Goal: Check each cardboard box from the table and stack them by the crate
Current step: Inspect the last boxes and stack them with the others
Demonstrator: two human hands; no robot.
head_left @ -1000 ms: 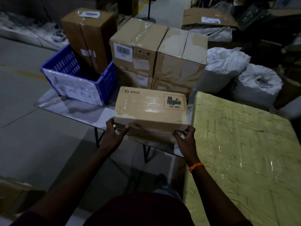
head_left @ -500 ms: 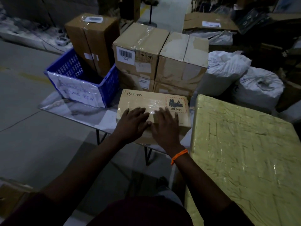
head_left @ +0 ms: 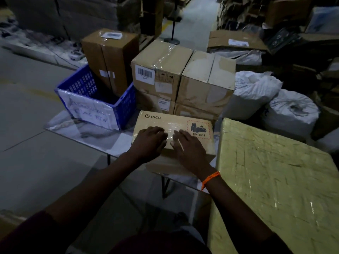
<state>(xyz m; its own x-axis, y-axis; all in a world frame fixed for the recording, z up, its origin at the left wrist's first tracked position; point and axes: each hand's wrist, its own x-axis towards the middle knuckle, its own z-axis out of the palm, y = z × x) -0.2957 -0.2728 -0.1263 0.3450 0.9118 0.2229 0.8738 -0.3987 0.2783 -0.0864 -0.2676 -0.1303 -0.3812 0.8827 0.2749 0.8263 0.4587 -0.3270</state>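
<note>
A flat cardboard box (head_left: pixel 176 121) marked PICO and UN 3481 lies on the table (head_left: pixel 95 136), on top of another box (head_left: pixel 170 167). My left hand (head_left: pixel 148 143) and my right hand (head_left: pixel 189 147) rest flat on its taped top, side by side, fingers straight. A blue crate (head_left: pixel 102 99) with a paper label stands on the table to the left, with a tall cardboard box (head_left: pixel 110 57) standing in it. Just right of the crate, larger cardboard boxes (head_left: pixel 183 76) are stacked two high in two columns.
A large yellow wrapped package (head_left: pixel 275 180) fills the right foreground, touching the table's right end. White sacks (head_left: pixel 271 99) sit behind it. More cartons and clutter line the back and right. Bare floor lies to the left.
A second ago both hands gripped the near corners of the PICO box. They let go and moved onto its top, where they now lie flat. The box has not visibly shifted.
</note>
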